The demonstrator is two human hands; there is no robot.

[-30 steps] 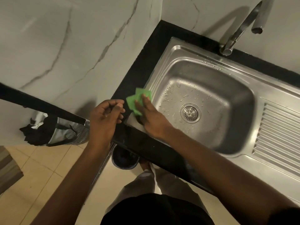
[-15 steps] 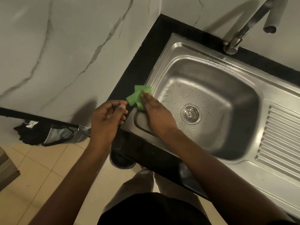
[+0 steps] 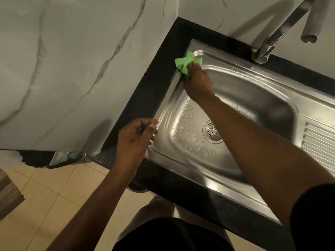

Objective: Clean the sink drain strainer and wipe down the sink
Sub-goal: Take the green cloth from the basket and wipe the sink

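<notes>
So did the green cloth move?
Yes. The green cloth under the right hand slid along the sink rim, away from the drain strainer to the far left corner.

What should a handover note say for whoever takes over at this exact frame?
Right hand presses the green cloth onto the far left corner of the sink rim.
Left hand hangs loosely curled over the counter edge, holding nothing.
Drain strainer sits in the drain; whether it is clean cannot be told.
Left to do: droplets cover the basin floor; wipe the basin, the remaining rim and the drainboard.
</notes>
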